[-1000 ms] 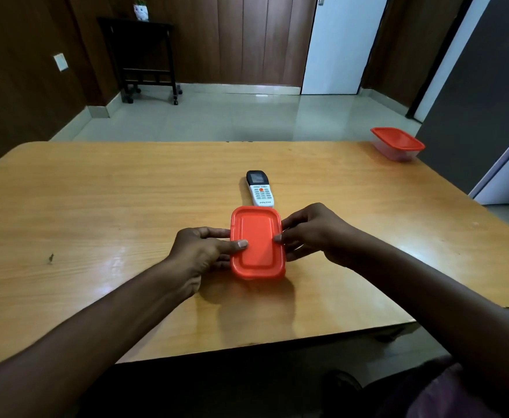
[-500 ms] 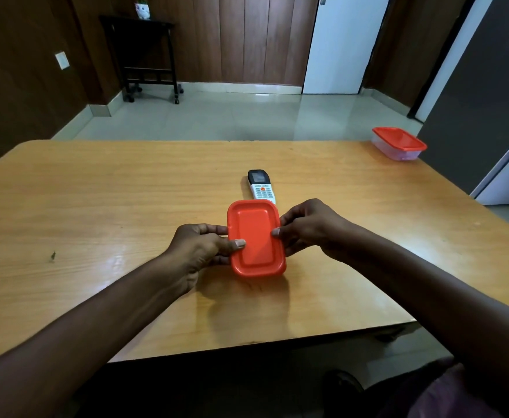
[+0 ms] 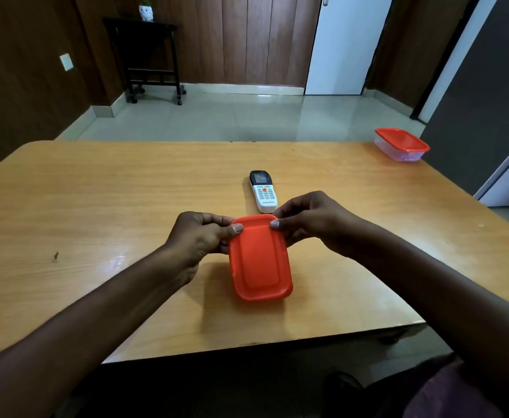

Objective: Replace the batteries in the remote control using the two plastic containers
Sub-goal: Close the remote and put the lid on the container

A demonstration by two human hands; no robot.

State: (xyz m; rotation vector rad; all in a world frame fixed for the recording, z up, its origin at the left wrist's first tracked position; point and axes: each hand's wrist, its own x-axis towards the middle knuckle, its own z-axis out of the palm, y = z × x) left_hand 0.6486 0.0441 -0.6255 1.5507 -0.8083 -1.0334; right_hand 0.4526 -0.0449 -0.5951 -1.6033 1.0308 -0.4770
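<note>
A small plastic container with a red lid [image 3: 259,257] is in front of me over the wooden table [image 3: 96,206], its far end held up. My left hand [image 3: 200,236] grips its far left corner, thumb on the lid. My right hand [image 3: 304,220] grips the far right corner, thumb on the lid too. The container's body is hidden under the lid. A white remote control [image 3: 263,191] with a dark screen lies face up just beyond my hands. A second red-lidded clear container [image 3: 401,144] stands closed at the table's far right corner.
A small dark speck [image 3: 55,255] lies on the table at the left. Beyond the table are a tiled floor, a dark side table [image 3: 149,58] with a small pot, and a white door [image 3: 348,43]. A grey panel [image 3: 482,86] stands at the right.
Both hands have slid from the container's sides to its far corners. The container has come nearer to me, uncovering the near end of the remote.
</note>
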